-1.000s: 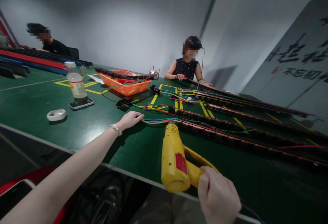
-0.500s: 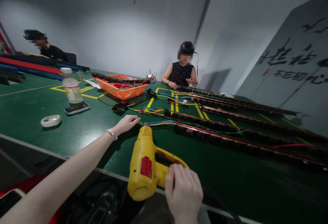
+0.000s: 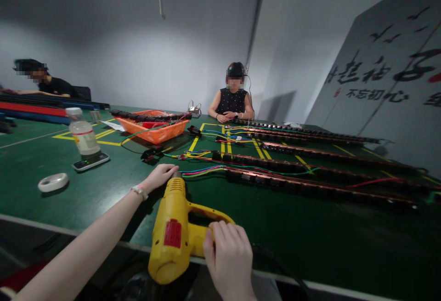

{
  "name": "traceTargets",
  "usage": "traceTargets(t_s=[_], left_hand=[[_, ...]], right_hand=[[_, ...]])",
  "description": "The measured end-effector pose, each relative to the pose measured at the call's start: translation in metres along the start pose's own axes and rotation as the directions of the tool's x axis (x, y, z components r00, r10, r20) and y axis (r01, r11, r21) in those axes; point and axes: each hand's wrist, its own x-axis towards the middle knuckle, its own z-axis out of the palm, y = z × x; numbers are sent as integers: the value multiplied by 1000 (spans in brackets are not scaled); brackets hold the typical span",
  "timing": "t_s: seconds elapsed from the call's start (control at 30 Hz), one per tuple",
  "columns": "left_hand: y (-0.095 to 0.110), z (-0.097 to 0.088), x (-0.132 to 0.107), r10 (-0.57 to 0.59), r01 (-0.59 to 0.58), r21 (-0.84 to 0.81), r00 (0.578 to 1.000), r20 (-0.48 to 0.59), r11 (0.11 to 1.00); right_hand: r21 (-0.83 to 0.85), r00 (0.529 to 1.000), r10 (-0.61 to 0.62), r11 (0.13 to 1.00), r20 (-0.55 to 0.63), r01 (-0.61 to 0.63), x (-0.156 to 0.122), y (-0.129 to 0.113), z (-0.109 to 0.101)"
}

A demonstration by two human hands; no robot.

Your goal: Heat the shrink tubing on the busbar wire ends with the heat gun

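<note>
My right hand point(image 3: 230, 252) is wrapped round the handle of a yellow heat gun point(image 3: 169, 232) with a red label. The gun's metal nozzle points away from me, toward my left fingertips and the coloured wires point(image 3: 203, 171). My left hand point(image 3: 160, 177) is closed at the ends of these blue, red, yellow and green wires; the nozzle hides part of the grip. The wires run right to the nearest long black-and-copper bar point(image 3: 275, 182), which lies flat on the green table point(image 3: 292, 232).
Several similar bars lie beyond. An orange basket point(image 3: 155, 132) holds another bar. To the left are a bottle point(image 3: 83, 136), a phone point(image 3: 91, 162) and a white oval object point(image 3: 53, 183). One person point(image 3: 233, 101) sits across the table, another point(image 3: 55, 86) at far left.
The view has shifted slightly right, so things sit farther left. My hands keep their holds, with the nozzle nearer my left fingertips. The person across has brought their hands together on the table.
</note>
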Motion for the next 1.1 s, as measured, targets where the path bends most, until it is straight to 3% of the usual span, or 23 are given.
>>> traceTargets(t_s=[0.27,0.6,0.93,1.1], left_hand=[[16,-2,-7,-5,-14,248,997,75,969],[21,-6,-7,-99,66,273,989,106,960],[24,-4,-6,-115,88,276,990,83,957],[23,-3,-4,-121,98,263,990,74,960]], right_hand=[[-50,998,38,998,-42,-40,-9,35,-17],[-227,997,64,971,-39,-71,-14,77,-49],[-375,998,3,927,-57,-24,-13,87,-56],[-379,997,74,922,-23,-77,-10,83,-57]])
